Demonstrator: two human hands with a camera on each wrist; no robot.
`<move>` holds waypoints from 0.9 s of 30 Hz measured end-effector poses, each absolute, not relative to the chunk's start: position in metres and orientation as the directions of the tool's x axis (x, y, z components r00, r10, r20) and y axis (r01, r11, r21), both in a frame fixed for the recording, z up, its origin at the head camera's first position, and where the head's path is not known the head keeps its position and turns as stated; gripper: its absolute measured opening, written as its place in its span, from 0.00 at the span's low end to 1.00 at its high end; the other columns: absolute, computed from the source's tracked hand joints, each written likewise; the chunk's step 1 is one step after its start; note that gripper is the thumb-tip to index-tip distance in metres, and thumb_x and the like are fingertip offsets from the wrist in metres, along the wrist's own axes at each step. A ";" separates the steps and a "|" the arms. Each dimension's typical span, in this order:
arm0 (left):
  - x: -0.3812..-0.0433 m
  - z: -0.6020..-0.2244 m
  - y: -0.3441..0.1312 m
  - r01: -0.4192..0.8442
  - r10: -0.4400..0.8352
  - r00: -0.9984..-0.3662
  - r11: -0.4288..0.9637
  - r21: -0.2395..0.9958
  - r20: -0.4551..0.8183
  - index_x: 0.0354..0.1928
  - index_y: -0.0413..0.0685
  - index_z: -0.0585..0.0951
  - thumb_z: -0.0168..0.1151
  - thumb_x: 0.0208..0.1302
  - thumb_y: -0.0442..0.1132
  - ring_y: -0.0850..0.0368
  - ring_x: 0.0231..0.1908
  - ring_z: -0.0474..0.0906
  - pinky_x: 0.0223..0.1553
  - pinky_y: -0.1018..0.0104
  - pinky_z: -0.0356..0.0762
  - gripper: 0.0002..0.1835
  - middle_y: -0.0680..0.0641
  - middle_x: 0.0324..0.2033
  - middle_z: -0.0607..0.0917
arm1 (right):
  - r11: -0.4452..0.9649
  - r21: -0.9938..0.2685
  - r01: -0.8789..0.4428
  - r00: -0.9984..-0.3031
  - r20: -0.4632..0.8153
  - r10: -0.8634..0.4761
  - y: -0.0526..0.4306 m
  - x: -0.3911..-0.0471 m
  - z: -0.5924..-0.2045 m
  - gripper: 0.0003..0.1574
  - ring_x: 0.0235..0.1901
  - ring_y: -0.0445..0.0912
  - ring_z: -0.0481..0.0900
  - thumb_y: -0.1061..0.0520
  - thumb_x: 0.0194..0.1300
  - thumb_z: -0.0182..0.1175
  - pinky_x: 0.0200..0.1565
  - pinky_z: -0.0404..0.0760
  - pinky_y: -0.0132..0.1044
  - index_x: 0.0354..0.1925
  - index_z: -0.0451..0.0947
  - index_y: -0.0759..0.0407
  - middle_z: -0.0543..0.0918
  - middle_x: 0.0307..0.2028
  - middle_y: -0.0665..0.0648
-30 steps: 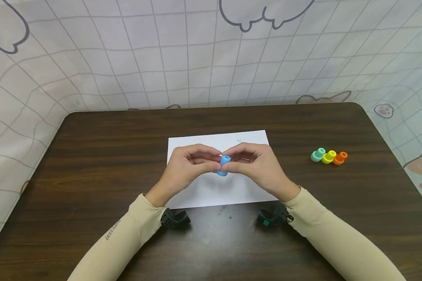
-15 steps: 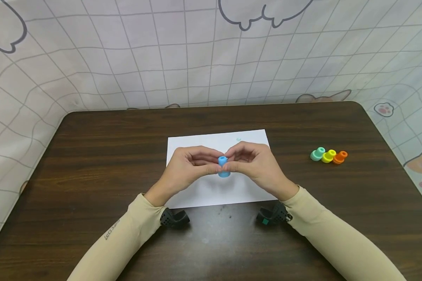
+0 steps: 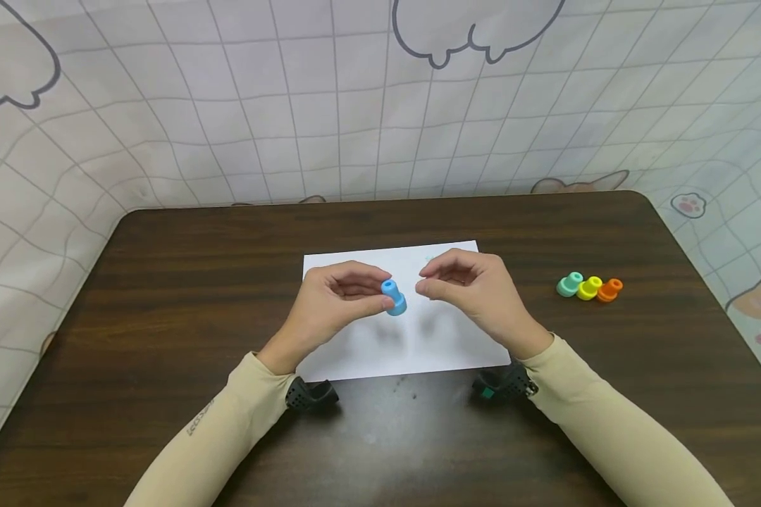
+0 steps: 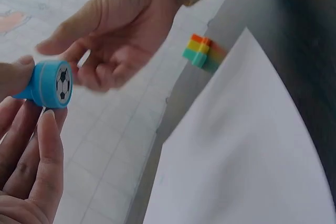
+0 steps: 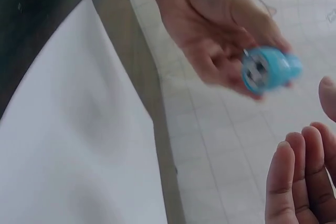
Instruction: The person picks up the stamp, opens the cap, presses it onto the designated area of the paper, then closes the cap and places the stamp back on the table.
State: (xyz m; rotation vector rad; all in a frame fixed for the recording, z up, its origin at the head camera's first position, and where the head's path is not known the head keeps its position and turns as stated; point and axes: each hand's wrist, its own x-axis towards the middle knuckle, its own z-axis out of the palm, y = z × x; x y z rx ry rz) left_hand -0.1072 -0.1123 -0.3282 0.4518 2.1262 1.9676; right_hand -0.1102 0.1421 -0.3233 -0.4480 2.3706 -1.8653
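Note:
A small blue toy stamp [image 3: 394, 299] with a knob-like handle is pinched between thumb and fingers of my left hand [image 3: 330, 299], above the white paper [image 3: 368, 355]. In the left wrist view a football picture shows on the stamp's [image 4: 51, 84] wide end. My right hand [image 3: 475, 290] hovers just to the right of it, apart from the stamp, its thumb and fingers loosely bent with nothing between them. From the right wrist view, the stamp [image 5: 270, 70] looks slightly blurred in the left hand.
Teal [image 3: 569, 284], yellow [image 3: 588, 288] and orange [image 3: 609, 290] stamps stand side by side on the dark wooden table [image 3: 184, 282], right of the paper. A faint teal mark lies near the paper's far edge. Behind the table hangs a grid-patterned cloth [image 3: 361, 105].
Both hands held the blue stamp earlier. My right hand has let go and moved right, while the left hand has shifted the stamp slightly left and tilted it.

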 end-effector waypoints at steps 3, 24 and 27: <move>-0.111 -0.329 -0.120 0.095 0.340 -0.939 0.091 0.991 0.059 0.49 0.47 0.89 0.80 0.56 0.36 0.55 0.41 0.91 0.49 0.60 0.91 0.18 0.54 0.39 0.92 | 0.217 -0.961 -0.170 -0.963 0.115 -0.244 0.154 -0.112 -0.322 0.11 0.34 0.47 0.86 0.55 0.63 0.74 0.41 0.88 0.37 0.44 0.87 0.57 0.89 0.36 0.47; -0.119 -0.328 -0.195 0.150 0.167 -0.980 0.289 0.946 0.104 0.51 0.43 0.87 0.77 0.60 0.39 0.65 0.40 0.91 0.48 0.71 0.89 0.18 0.61 0.40 0.92 | 0.427 -0.871 -0.242 -0.967 0.250 -0.037 0.238 -0.118 -0.319 0.14 0.35 0.38 0.87 0.55 0.67 0.71 0.38 0.84 0.24 0.47 0.86 0.61 0.88 0.37 0.40; -0.118 -0.327 -0.208 0.146 0.141 -0.984 0.325 0.934 0.105 0.52 0.44 0.87 0.77 0.61 0.42 0.66 0.40 0.91 0.47 0.73 0.89 0.19 0.62 0.40 0.91 | 0.457 -0.858 -0.236 -0.966 0.259 -0.013 0.250 -0.117 -0.321 0.15 0.36 0.36 0.87 0.55 0.67 0.71 0.39 0.84 0.22 0.48 0.86 0.61 0.88 0.38 0.39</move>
